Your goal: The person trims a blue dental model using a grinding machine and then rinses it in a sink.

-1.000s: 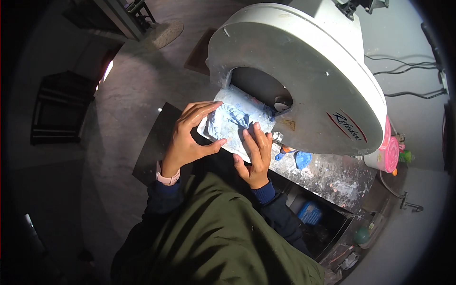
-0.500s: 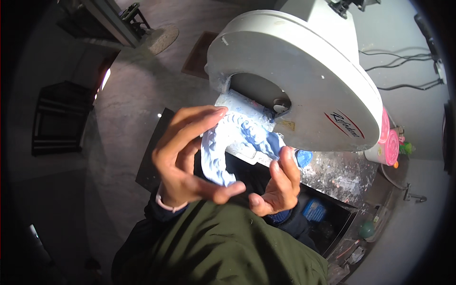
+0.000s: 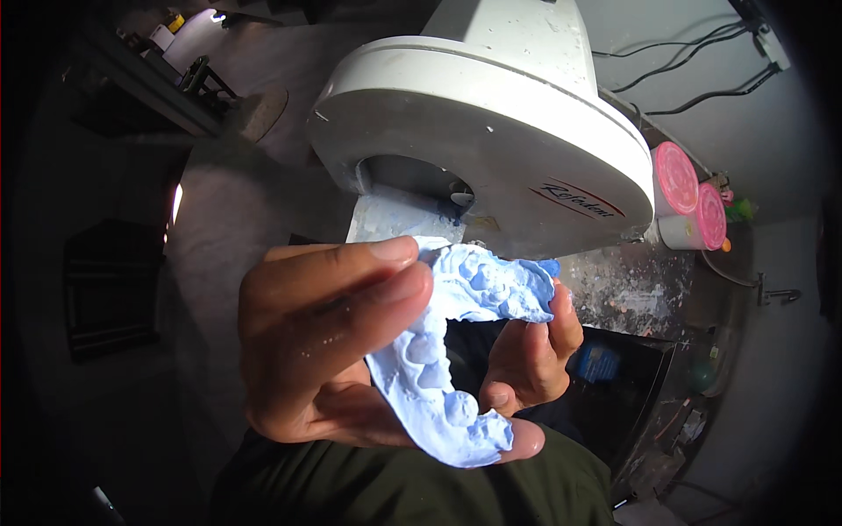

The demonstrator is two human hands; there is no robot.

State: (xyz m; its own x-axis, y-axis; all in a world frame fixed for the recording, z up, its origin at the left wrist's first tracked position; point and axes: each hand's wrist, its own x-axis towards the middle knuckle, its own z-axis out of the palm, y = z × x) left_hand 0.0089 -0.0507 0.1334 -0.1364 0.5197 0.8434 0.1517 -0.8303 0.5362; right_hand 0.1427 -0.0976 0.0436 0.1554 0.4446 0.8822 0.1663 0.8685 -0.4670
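Note:
A pale blue, U-shaped dental cast [image 3: 487,285] with tooth shapes is raised close to me, below the opening of a big white machine [image 3: 403,105]. My left hand [image 3: 311,342] grips the cast along its left side, fingertips on top and thumb beneath its lower end. My right hand [image 3: 535,364] has curled fingers on the cast's right end, partly hidden behind it. Behind the cast, a pale tray [image 3: 395,219] stained with blue sticks out of the machine's opening.
Two white tubs with pink lids [image 3: 677,180] stand right of the machine on a splattered worktop [image 3: 627,289]. A tap [image 3: 776,296], an open black compartment [image 3: 640,386] and a green ball [image 3: 702,377] are at right. Cables [image 3: 667,66] hang on the wall. A dark rack [image 3: 105,289] stands left.
Both hands have lifted the blue cast off the machine's tray and brought it toward me, turning it. The machine now sits higher and further left in the view.

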